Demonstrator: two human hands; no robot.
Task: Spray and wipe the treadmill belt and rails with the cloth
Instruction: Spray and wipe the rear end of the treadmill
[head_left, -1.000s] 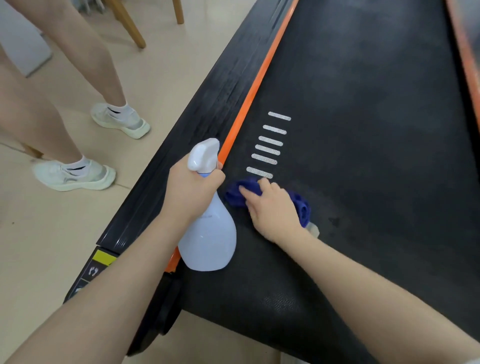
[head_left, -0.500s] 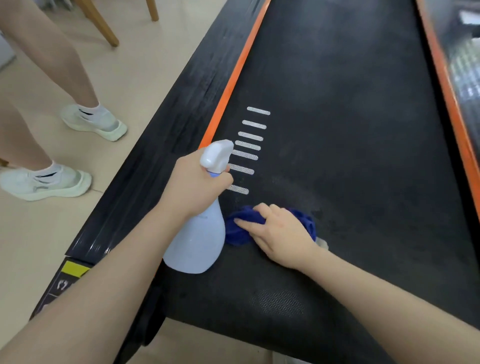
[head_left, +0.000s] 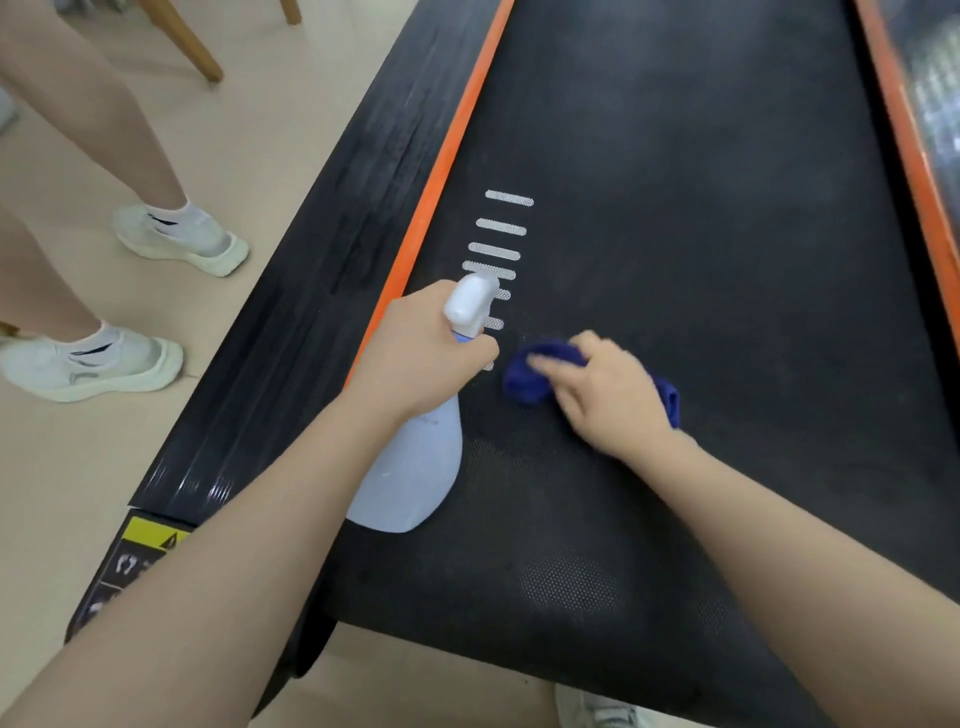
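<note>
- Your left hand (head_left: 415, 358) is curled around the neck of the pale blue spray bottle (head_left: 410, 467), just under its white trigger head (head_left: 470, 304); the fingers wrap the neck tightly, and the bottle hangs tilted with its base toward you.
- The bottle sits over the near left edge of the treadmill belt (head_left: 701, 234), right beside the orange strip (head_left: 447, 156) that borders the belt on that side.
- Your right hand (head_left: 608, 400) lies flat on the dark blue cloth (head_left: 530, 376), fingers spread and fairly straight, pressing it against the belt; the hand is blurred, so finer finger detail is unclear.
- The cloth is on the belt just right of the bottle's trigger head, bunched up, with 1 end showing past your fingertips and the other past the back of your hand.
- The white dash markings (head_left: 498, 239) are printed on the belt just beyond the bottle; the nearer dashes are partly hidden behind the trigger head.
- The black ribbed left rail (head_left: 322, 244) runs along the outer side of the orange strip, with a yellow warning label (head_left: 150, 532) at its near end.
- Left of that rail, another person's legs stand on the tan floor (head_left: 67, 467) in 2 white sneakers (head_left: 93, 364).
</note>
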